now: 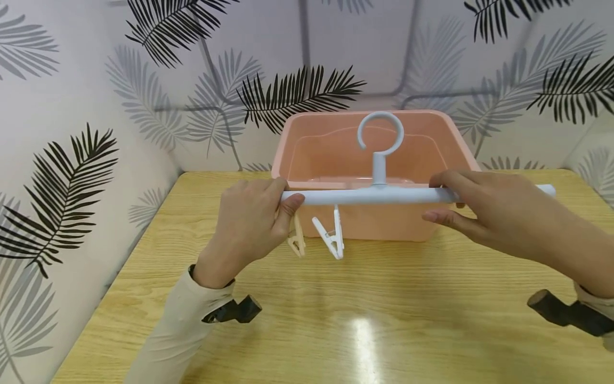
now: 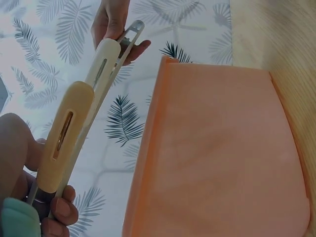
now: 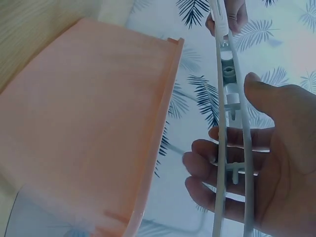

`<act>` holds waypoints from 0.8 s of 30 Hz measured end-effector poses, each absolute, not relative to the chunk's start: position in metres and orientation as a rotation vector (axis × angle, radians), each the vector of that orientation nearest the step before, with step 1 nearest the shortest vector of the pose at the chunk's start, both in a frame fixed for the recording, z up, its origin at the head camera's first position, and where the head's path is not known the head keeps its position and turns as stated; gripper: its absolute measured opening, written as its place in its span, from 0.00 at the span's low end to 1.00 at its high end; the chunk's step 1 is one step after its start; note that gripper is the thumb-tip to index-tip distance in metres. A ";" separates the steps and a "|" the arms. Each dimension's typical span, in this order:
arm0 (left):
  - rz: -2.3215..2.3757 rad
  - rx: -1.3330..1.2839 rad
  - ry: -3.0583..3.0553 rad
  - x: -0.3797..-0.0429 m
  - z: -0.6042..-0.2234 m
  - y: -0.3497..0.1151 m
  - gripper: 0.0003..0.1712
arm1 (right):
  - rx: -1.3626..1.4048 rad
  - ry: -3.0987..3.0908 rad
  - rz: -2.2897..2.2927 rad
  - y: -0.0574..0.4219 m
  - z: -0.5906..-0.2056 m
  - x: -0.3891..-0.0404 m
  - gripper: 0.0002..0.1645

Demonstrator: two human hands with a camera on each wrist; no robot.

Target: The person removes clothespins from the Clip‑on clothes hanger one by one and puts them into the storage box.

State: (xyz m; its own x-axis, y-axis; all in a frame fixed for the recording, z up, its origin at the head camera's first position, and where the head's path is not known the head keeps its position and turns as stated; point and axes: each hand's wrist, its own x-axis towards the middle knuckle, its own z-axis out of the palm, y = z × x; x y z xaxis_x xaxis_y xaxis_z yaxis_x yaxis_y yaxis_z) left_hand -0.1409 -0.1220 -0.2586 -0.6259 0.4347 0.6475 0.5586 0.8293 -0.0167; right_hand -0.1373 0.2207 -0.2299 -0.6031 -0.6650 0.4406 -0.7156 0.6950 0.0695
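Note:
A pale blue-white clip hanger [image 1: 345, 196] is held level in front of the pink bin, its round hook [image 1: 400, 133] pointing up. My left hand [image 1: 249, 226] grips the bar near its left end, thumb on the near side. A yellow clip [image 2: 66, 136] and a white clip [image 2: 102, 64] sit on the bar beside that hand. A mint-green piece [image 2: 20, 218] shows at the left hand in its wrist view. My right hand [image 1: 499, 213] has its fingers loosely bent over the right part of the bar, the thumb [image 3: 264, 96] standing apart from it.
The pink bin [image 1: 357, 224] stands on the wood-grain table [image 1: 307, 320] against the leaf-patterned backdrop [image 1: 192, 80]. Its open top faces up, just behind the hanger. Black wrist mounts [image 1: 235, 310] sit at both cuffs.

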 end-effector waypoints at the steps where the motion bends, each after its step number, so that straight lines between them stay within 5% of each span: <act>1: -0.241 -0.722 -2.335 -0.141 -0.258 -0.122 0.22 | 1.083 -2.442 0.160 0.221 -0.232 -0.137 0.22; 12: -0.243 -0.752 -2.336 -0.142 -0.253 -0.124 0.16 | 0.958 -2.287 0.130 0.211 -0.246 -0.139 0.36; 24: -0.341 -0.682 -2.018 -0.100 -0.256 -0.103 0.14 | 0.851 -2.077 0.136 0.200 -0.256 -0.136 0.36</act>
State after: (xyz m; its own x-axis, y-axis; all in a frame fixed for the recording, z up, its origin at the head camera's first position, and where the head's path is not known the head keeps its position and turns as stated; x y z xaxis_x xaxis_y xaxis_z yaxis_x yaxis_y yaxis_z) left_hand -0.0998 -0.1030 -0.2563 -0.3978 0.3277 0.8569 0.5912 0.8058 -0.0337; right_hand -0.1365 0.1995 -0.2561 -0.3944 -0.5215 0.7566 -0.6156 0.7612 0.2038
